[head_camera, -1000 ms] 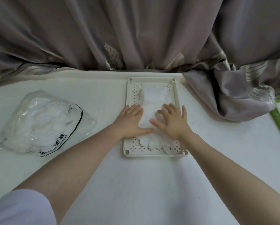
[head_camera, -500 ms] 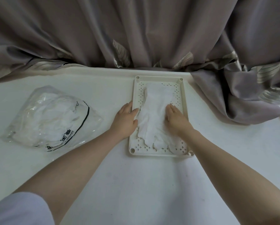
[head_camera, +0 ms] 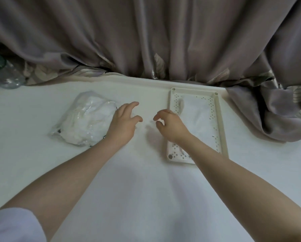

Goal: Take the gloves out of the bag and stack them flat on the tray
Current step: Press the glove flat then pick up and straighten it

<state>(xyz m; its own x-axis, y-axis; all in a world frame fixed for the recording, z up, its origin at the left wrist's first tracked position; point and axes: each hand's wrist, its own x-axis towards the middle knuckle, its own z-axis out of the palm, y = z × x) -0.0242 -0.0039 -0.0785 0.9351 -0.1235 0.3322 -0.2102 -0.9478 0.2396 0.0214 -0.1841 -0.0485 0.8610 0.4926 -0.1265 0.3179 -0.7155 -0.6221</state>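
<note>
fingers: both hands are empty, fingers loosely curled and spread apart, nothing pinched. The left hand (head_camera: 121, 125) is over the right edge of the bag, the right hand (head_camera: 170, 127) hangs over the bare cloth just left of the tray.

table (head_camera: 146, 198): big white surface, everything sits on the far half of it.

curtain (head_camera: 146, 35): grey drapes along the back, a fold spilling onto the table just right of the tray.

bag (head_camera: 84, 120): clear plastic, lumpy with white gloves (head_camera: 87, 117) inside, lying left of both hands. Its long axis runs roughly near-left to far-right. Can't tell where the opening is, I'd guess it's the end by the left hand.

tray (head_camera: 222, 130): perforated cream thing, long axis pointing away from the person, well apart from the bag.

glove on the tray (head_camera: 197, 117): white, lying flat along the tray's length.

who's closer: left hand by a mile, it's basically touching the bag already. The right hand needs to cross leftward, so I'd say the left steadies the bag and the right goes in for the next glove.
</note>
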